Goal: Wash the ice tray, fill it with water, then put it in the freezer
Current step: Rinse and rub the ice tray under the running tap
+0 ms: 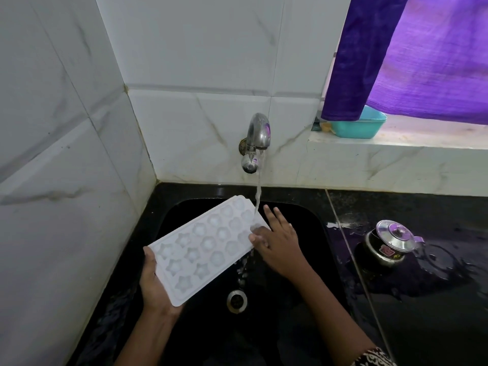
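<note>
A white ice tray (203, 247) with star and round moulds is held tilted over the black sink (303, 215). My left hand (154, 282) grips its near left end from underneath. My right hand (278, 240) lies on the tray's far right edge, fingers spread, thumb on the rim. The steel tap (257, 140) on the wall is running; its stream (258, 191) hits the tray's right end and spills off into the sink by the drain (237, 301).
A steel pot with a lid (390, 243) stands on the wet black counter right of the sink. A teal tub (359, 125) sits on the window ledge under a purple curtain (412, 56). White tiled walls close in the left and back.
</note>
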Available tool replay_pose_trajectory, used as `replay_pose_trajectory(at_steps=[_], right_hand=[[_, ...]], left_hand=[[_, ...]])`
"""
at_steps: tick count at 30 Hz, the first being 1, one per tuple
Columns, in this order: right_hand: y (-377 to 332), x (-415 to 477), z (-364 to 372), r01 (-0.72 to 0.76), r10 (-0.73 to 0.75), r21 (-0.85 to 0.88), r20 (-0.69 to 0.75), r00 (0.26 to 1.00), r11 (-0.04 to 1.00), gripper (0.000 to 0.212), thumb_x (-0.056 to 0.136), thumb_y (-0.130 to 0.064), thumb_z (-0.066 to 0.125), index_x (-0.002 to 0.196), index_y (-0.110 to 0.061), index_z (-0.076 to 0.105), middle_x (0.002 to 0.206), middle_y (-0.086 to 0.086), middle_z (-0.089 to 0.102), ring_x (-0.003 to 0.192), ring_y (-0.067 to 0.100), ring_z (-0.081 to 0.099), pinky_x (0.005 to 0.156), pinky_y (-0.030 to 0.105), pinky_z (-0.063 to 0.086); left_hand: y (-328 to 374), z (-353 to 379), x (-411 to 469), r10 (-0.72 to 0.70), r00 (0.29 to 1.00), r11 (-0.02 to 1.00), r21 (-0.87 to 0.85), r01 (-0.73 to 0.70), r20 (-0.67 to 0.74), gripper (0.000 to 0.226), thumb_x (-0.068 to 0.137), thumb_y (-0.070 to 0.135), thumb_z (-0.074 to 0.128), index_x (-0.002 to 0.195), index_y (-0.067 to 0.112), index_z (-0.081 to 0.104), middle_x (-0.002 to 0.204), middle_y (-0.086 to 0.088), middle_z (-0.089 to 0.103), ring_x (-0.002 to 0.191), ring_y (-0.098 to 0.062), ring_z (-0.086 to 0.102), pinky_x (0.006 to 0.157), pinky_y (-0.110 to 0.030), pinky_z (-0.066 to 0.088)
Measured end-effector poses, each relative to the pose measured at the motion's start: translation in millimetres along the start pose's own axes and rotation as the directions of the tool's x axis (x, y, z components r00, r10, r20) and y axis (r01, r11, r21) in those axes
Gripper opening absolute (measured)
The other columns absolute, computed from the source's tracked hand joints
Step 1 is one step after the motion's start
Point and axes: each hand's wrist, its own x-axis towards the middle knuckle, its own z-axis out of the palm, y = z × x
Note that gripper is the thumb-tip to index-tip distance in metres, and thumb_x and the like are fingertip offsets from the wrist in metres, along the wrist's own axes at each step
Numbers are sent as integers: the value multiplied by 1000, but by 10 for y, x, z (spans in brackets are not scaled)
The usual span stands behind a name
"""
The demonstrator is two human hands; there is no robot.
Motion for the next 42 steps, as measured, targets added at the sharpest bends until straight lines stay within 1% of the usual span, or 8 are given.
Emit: replay_pose_trajectory(at_steps=[7, 16, 19, 25, 31, 34, 38, 42], right_hand=[[35, -32, -52, 49, -1, 126, -353, 936, 991, 57, 86, -58, 27, 118, -24, 61, 158, -3, 16, 145, 14, 7, 110, 42, 18], [-152, 234, -177, 52, -67, -139, -105, 992, 989, 59, 87, -64, 27, 121, -26, 58, 160, 1, -2, 146, 17, -12, 114, 49, 2], [-157, 202, -128, 105, -106, -204, 8, 994, 973, 54, 91, -61, 32, 131, -29, 49, 160, -2, -8, 144, 15, -17, 115, 50, -3], [-147, 196, -43, 89, -117, -171, -162, 980, 981, 73, 81, -70, 12, 117, -28, 60, 160, 0, 1, 146, 17, -9, 114, 54, 5], [-66, 233, -115, 84, -110, -153, -169, 979, 985, 69, 82, -67, 12, 105, -29, 66, 160, 2, 6, 147, 19, -5, 114, 52, 4], [-182, 215, -54, 114, -151, -211, -169, 974, 971, 70, 84, -67, 14, 118, -27, 59, 160, 2, 5, 146, 18, -5, 114, 54, 4], [-100, 184, -112, 135, -153, -205, -74, 985, 969, 77, 79, -69, 5, 123, -32, 56, 160, -1, -3, 145, 17, -13, 115, 51, -1], [-96, 215, -100, 115, -167, -230, -221, 961, 966, 64, 86, -64, 19, 105, -25, 66, 159, 5, 12, 147, 22, 3, 112, 55, 10]], left_hand=[[-301, 124, -30, -66, 998, 992, 110, 67, -11, 72, 88, 67, 32, 110, 13, 74, 129, -20, 60, 108, -39, 64, 73, -48, 57], [-341, 201, 109, -102, 988, 993, 69, 95, 116, 72, 83, 67, 50, 126, 11, 63, 139, -21, 51, 121, -41, 54, 85, -53, 53], [-321, 42, 139, -105, 993, 993, 63, 101, 57, 77, 95, 67, 27, 145, 9, 35, 150, -21, 32, 138, -42, 31, 107, -56, 32], [-367, 125, 107, -190, 970, 982, 8, 191, 155, 78, 95, 67, 21, 131, 7, 56, 142, -23, 45, 125, -40, 50, 95, -54, 47], [-297, 109, 110, -111, 965, 994, 45, 103, 239, 83, 96, 66, 10, 150, 3, 20, 155, -25, 19, 144, -42, 17, 114, -55, 7], [-305, 106, 177, -174, 978, 985, 39, 171, 116, 78, 96, 65, 19, 135, 7, 52, 142, -22, 46, 127, -41, 48, 98, -55, 42], [-286, 157, 104, -74, 995, 993, 95, 68, 68, 74, 94, 65, 23, 108, 14, 74, 125, -18, 63, 106, -35, 66, 73, -46, 57], [-356, 151, 25, -95, 972, 993, 92, 77, 216, 83, 96, 66, 11, 150, 4, 24, 155, -24, 20, 144, -41, 18, 114, -56, 10]])
